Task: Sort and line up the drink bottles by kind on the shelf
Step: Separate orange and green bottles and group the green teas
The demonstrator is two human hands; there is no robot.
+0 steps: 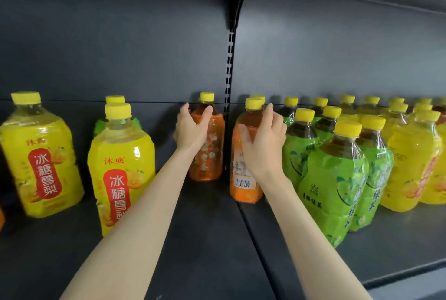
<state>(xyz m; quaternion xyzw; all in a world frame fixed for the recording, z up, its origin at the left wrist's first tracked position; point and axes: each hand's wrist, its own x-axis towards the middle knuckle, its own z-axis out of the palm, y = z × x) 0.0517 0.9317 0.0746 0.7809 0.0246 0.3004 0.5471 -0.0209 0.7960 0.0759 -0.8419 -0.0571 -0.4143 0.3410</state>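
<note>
Head view, nearest first. Two bare forearms reaching in from the lower edge over the dark shelf (pixel 205 246).

Next out, on the left, two large yellow bottles (pixel 120 162), upright and apart, red labels facing forward. Behind the nearer one, a stray green bottle (pixel 97 126), out of place among yellows and probably yet to be sorted. On the right, green tea bottles (pixel 330 179) packed touching in files running front to back, with a yellow block (pixel 410 162) just beside them: kinds apparently grouped on that side.

At mid-depth, in the gap between the groups, the work in hand. Right hand (pixel 263 140) wrapped round the shoulder of the nearer orange bottle (pixel 243 188), thumb across the front, fingers curled behind the neck, just beside the green file. Barcode side forward, so likely due a turn to show the label. Left hand (pixel 190 130) curled round the farther orange bottle (pixel 211 159), thumb on its right shoulder, fingers on its left. Both bottles upright, seemingly standing on the shelf. Gripped high, presumably for easy lifting or sliding; one per hand, seemingly to bring the pair into a single orange file.

Farthest back, yellow caps of the rear rows, then the slotted upright (pixel 229 70) against the grey back panel, in line with the gap between the two orange bottles.
</note>
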